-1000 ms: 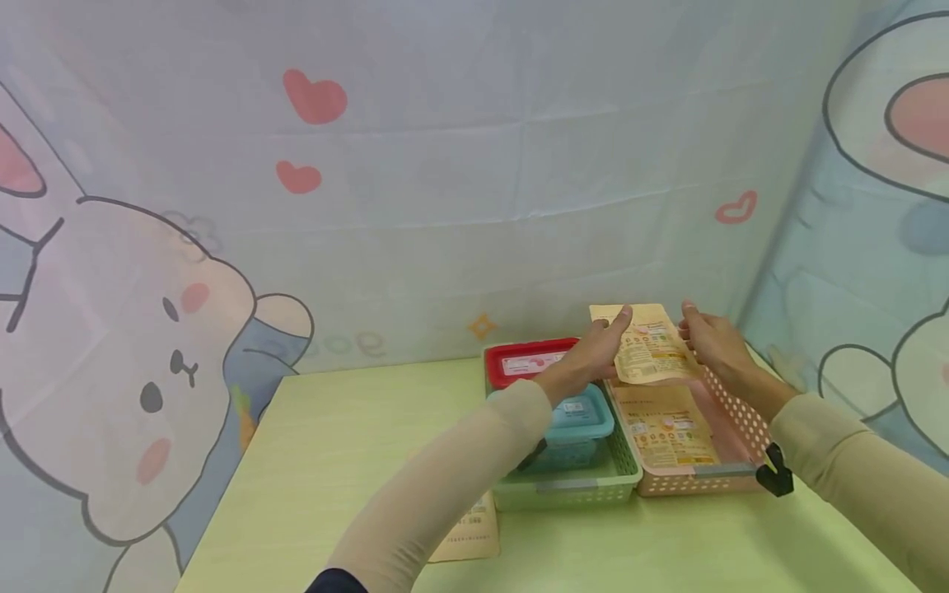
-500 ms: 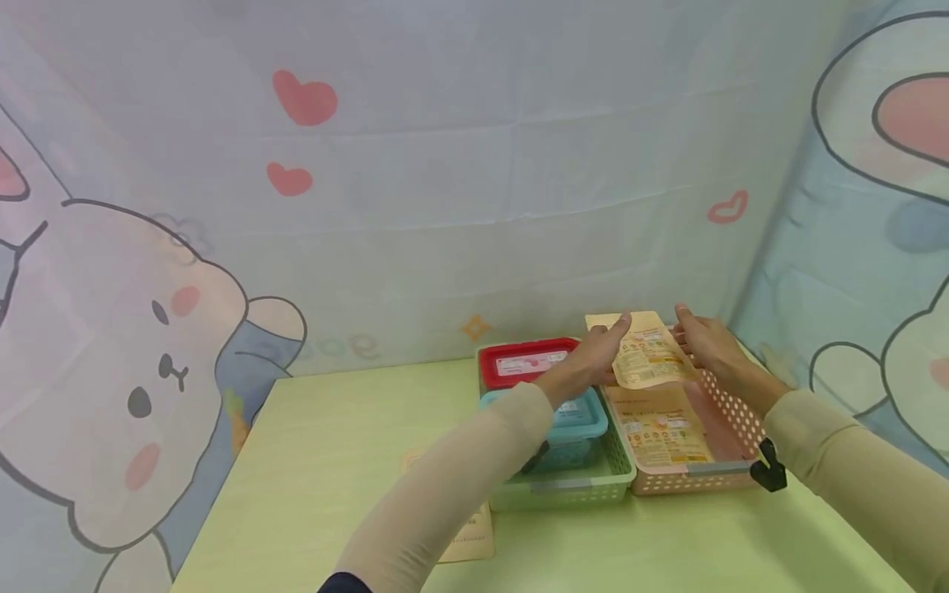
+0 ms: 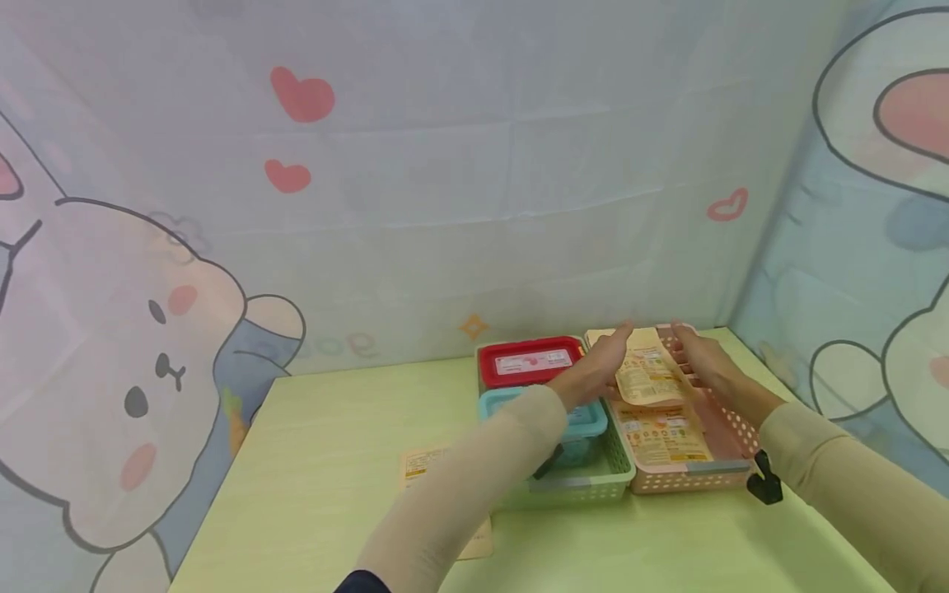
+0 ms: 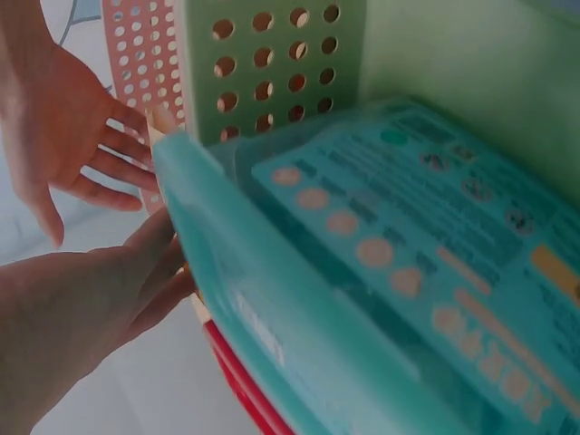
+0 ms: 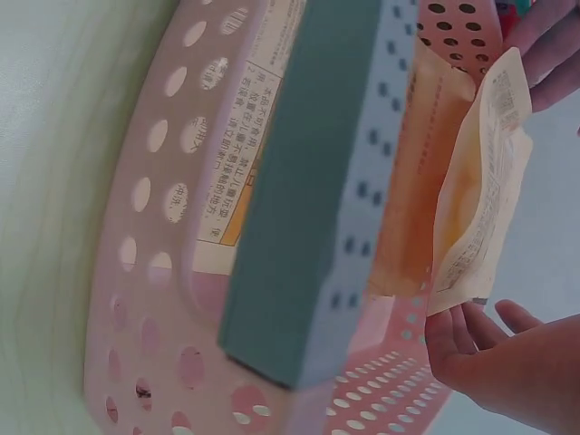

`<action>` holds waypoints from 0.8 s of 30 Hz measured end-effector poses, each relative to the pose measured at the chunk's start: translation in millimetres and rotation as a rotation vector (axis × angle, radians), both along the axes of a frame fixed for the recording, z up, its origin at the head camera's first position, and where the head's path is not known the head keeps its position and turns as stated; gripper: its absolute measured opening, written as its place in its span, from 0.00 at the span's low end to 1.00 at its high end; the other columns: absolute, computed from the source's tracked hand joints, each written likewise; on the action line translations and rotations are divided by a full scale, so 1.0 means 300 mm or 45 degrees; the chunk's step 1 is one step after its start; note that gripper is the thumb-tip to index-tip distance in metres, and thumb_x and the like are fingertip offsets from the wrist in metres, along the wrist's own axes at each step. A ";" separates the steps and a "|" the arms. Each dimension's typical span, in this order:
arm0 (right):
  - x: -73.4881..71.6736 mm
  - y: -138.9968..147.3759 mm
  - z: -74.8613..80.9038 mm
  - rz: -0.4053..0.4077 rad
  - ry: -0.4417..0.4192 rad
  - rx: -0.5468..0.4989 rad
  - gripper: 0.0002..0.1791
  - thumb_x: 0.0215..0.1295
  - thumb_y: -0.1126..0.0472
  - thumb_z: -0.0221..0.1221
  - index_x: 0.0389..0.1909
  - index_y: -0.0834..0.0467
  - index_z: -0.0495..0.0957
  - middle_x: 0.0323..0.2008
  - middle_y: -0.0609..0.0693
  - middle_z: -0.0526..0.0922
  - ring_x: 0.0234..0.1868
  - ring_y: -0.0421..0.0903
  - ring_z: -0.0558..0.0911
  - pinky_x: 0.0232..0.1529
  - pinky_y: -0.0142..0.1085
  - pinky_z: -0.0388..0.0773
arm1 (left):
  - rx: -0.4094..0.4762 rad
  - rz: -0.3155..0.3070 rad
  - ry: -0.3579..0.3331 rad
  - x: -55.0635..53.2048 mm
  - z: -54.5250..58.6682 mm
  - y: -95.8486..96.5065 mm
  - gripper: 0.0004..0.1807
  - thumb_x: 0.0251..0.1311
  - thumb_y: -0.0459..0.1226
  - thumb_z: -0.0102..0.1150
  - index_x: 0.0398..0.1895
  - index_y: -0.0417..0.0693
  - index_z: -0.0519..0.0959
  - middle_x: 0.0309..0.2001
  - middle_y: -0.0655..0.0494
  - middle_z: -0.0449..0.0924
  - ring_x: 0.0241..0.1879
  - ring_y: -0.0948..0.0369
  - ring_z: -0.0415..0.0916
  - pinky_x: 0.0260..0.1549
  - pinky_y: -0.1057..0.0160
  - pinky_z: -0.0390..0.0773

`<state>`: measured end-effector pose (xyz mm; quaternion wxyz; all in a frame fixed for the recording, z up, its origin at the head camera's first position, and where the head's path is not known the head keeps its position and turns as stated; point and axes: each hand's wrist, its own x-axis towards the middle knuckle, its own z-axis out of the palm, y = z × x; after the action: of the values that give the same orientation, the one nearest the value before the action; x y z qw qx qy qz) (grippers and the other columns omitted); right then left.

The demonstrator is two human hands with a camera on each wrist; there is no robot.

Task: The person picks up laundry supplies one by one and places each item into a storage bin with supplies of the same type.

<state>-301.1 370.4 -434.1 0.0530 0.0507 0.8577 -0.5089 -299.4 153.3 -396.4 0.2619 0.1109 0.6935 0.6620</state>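
A tan paper pouch (image 3: 648,375) with printed text lies tilted over the pink basket (image 3: 693,478), above another tan pouch (image 3: 663,436) inside it. At its left edge is my left hand (image 3: 599,366), thumb up and fingers fairly straight; the blue-lidded box (image 4: 362,272) hides some fingertips in the left wrist view. My right hand (image 3: 708,362) is at the opposite edge, its fingers (image 4: 113,168) extended and spread. In the right wrist view, that hand's fingertips meet the lower edge of the bulging pouch (image 5: 485,190).
Left of the pink basket stands a green basket (image 3: 571,492) holding a red-lidded box (image 3: 530,360) and the blue-lidded box. Another tan pouch (image 3: 423,463) lies on the table (image 3: 356,412), partly under my left sleeve. A printed cloth (image 3: 415,247) hangs behind.
Both hands and the pouch have come down toward the pink basket. The pouch now sits lower and covers more of the one beneath it.
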 end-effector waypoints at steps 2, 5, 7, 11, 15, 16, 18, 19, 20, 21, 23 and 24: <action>-0.005 0.006 -0.013 0.012 0.016 0.036 0.60 0.77 0.23 0.23 0.78 0.76 0.52 0.73 0.78 0.63 0.71 0.72 0.70 0.68 0.61 0.72 | -0.025 0.006 0.015 0.012 -0.003 0.008 0.44 0.81 0.64 0.38 0.85 0.45 0.51 0.79 0.41 0.59 0.74 0.36 0.64 0.69 0.33 0.68; -0.010 0.013 -0.026 0.011 0.028 0.071 0.60 0.77 0.23 0.23 0.77 0.77 0.54 0.71 0.79 0.65 0.69 0.73 0.72 0.66 0.61 0.74 | -0.052 0.016 0.006 0.025 -0.009 0.021 0.46 0.80 0.64 0.39 0.87 0.45 0.47 0.83 0.46 0.50 0.78 0.38 0.58 0.70 0.33 0.66; -0.008 0.015 -0.028 0.013 0.025 0.092 0.60 0.77 0.24 0.22 0.77 0.77 0.55 0.71 0.79 0.66 0.68 0.74 0.73 0.65 0.61 0.75 | -0.064 0.025 -0.014 0.032 -0.011 0.028 0.47 0.79 0.65 0.40 0.87 0.45 0.45 0.84 0.47 0.47 0.79 0.39 0.57 0.70 0.33 0.67; -0.001 0.018 -0.033 0.026 0.005 0.102 0.57 0.79 0.26 0.23 0.77 0.77 0.54 0.71 0.80 0.66 0.69 0.74 0.72 0.65 0.62 0.75 | -0.079 0.032 -0.055 0.040 -0.015 0.036 0.50 0.78 0.66 0.42 0.87 0.45 0.44 0.85 0.48 0.45 0.79 0.39 0.56 0.70 0.32 0.66; 0.000 0.018 -0.045 0.026 -0.047 0.100 0.56 0.80 0.27 0.23 0.78 0.76 0.53 0.72 0.79 0.63 0.70 0.74 0.70 0.67 0.62 0.72 | -0.087 0.058 -0.075 0.046 -0.024 0.043 0.52 0.76 0.68 0.43 0.87 0.44 0.45 0.84 0.47 0.47 0.77 0.38 0.60 0.68 0.31 0.67; -0.001 0.017 -0.047 0.024 -0.060 0.103 0.56 0.80 0.27 0.23 0.79 0.75 0.53 0.73 0.79 0.62 0.71 0.74 0.69 0.68 0.62 0.72 | -0.093 0.064 -0.076 0.047 -0.025 0.045 0.52 0.76 0.68 0.44 0.87 0.43 0.45 0.84 0.46 0.47 0.76 0.38 0.61 0.68 0.31 0.68; -0.004 0.015 -0.050 0.014 -0.079 0.111 0.56 0.79 0.26 0.23 0.79 0.75 0.53 0.74 0.79 0.61 0.71 0.74 0.68 0.68 0.62 0.72 | -0.110 0.063 -0.081 0.050 -0.026 0.050 0.53 0.75 0.69 0.44 0.87 0.44 0.44 0.85 0.47 0.46 0.77 0.39 0.59 0.68 0.32 0.68; -0.005 0.015 -0.052 0.010 -0.086 0.115 0.56 0.79 0.26 0.24 0.79 0.75 0.53 0.74 0.79 0.60 0.71 0.74 0.68 0.67 0.62 0.72 | -0.120 0.065 -0.080 0.051 -0.026 0.052 0.53 0.75 0.69 0.44 0.87 0.44 0.45 0.85 0.47 0.45 0.78 0.39 0.58 0.68 0.31 0.68; -0.006 0.014 -0.053 0.008 -0.090 0.120 0.56 0.79 0.27 0.24 0.79 0.75 0.53 0.73 0.79 0.60 0.71 0.74 0.68 0.67 0.62 0.73 | -0.130 0.063 -0.079 0.052 -0.028 0.056 0.53 0.75 0.69 0.44 0.87 0.44 0.44 0.85 0.47 0.45 0.78 0.39 0.57 0.67 0.31 0.69; -0.007 0.014 -0.053 0.008 -0.092 0.124 0.56 0.80 0.27 0.24 0.79 0.75 0.52 0.73 0.80 0.60 0.71 0.74 0.68 0.67 0.62 0.73 | -0.136 0.063 -0.082 0.052 -0.028 0.059 0.53 0.75 0.69 0.44 0.87 0.45 0.45 0.85 0.48 0.44 0.78 0.39 0.56 0.66 0.31 0.69; -0.008 0.012 -0.053 0.010 -0.095 0.130 0.55 0.80 0.28 0.24 0.78 0.77 0.52 0.73 0.81 0.60 0.71 0.75 0.69 0.66 0.62 0.74 | -0.145 0.065 -0.089 0.054 -0.030 0.065 0.52 0.75 0.68 0.44 0.87 0.45 0.45 0.85 0.48 0.45 0.78 0.38 0.56 0.65 0.30 0.70; -0.009 0.013 -0.053 0.015 -0.097 0.131 0.55 0.81 0.28 0.25 0.78 0.78 0.51 0.73 0.81 0.60 0.71 0.75 0.68 0.66 0.62 0.74 | -0.145 0.072 -0.092 0.054 -0.030 0.067 0.52 0.76 0.67 0.45 0.87 0.44 0.45 0.85 0.47 0.46 0.77 0.37 0.58 0.64 0.29 0.71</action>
<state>-303.7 374.1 -450.2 0.0859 0.0678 0.8804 -0.4615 -283.4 173.3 -405.5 0.2739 0.0523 0.7230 0.6320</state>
